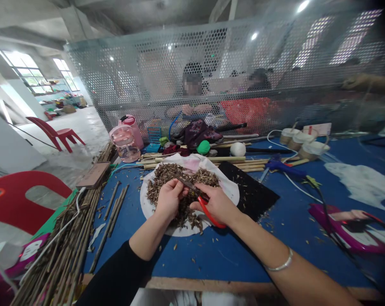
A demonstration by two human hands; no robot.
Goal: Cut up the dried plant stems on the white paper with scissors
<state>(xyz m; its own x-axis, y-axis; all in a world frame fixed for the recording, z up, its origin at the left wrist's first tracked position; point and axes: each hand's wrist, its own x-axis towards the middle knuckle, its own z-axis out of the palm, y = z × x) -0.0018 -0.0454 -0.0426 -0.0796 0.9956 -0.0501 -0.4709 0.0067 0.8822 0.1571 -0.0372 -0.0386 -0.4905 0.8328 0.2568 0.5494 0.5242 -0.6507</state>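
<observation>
My right hand [216, 203] is closed round a pair of scissors with red handles [207, 212]. Their dark blades point left, toward my left hand [169, 196]. That hand has its thumb and fingers pinched together near the blades; whatever lies between them is too small to make out. Under both hands, a heap of dry brown flakes [162, 176] rests on a round white cloth [146, 204]. Some flakes have spilled over the cloth's near edge onto the blue tabletop [192, 265].
Long thin sticks [74, 246] are bundled along the left edge, with a phone-like slab [94, 174] on top. A black cloth [248, 187], balls of yarn [238, 148], cups [312, 149] and a magenta device [348, 229] lie around. A perforated metal screen [160, 76] stands behind.
</observation>
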